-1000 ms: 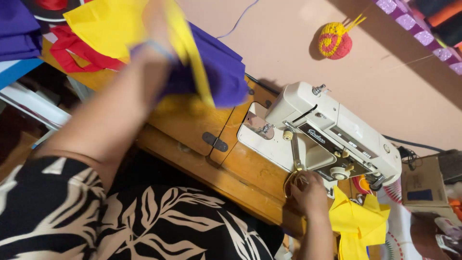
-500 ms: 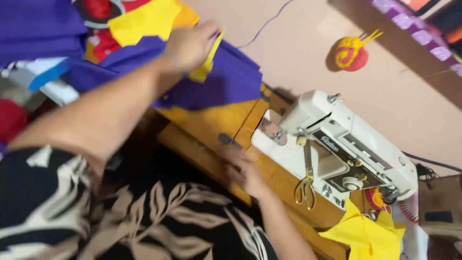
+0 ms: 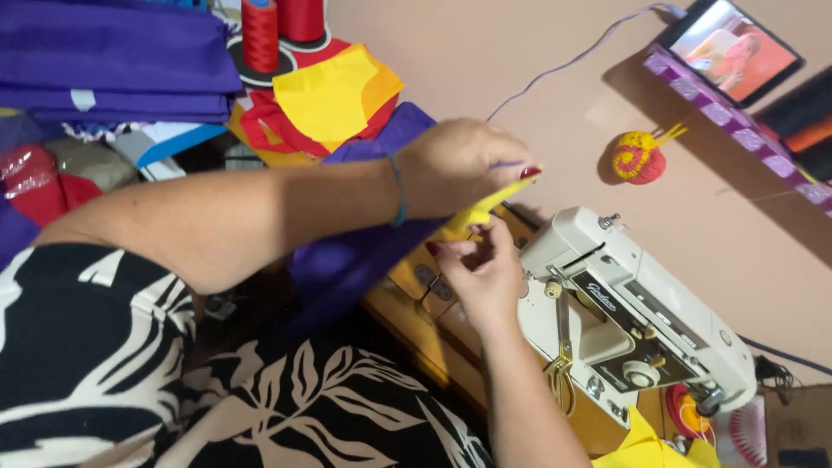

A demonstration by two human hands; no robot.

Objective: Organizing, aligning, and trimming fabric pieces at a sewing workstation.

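Purple folded cloth (image 3: 113,61) is stacked at the bench's far left corner, with two red thread spools (image 3: 279,24) and loose yellow and red fabric pieces (image 3: 334,95) just beside it. Nearer the middle, the left hand (image 3: 459,165) is closed, pinching the upper end of a narrow yellow fabric strip (image 3: 485,206) above a purple fabric piece (image 3: 347,260) that drapes over the wooden bench (image 3: 433,321). Just below, the right hand (image 3: 481,269) pinches the strip's lower end between thumb and fingertips. Both hands grip the strip, which runs taut and slanted between them.

Handled well, the strip should be held flat, not twisted, its edges matched, with even tension from both pinches, and kept clear of the purple cloth beneath so nothing bunches. To the right, the cream sewing machine (image 3: 633,321) sits near the bench's right end, with more yellow cloth (image 3: 646,446) by its base.
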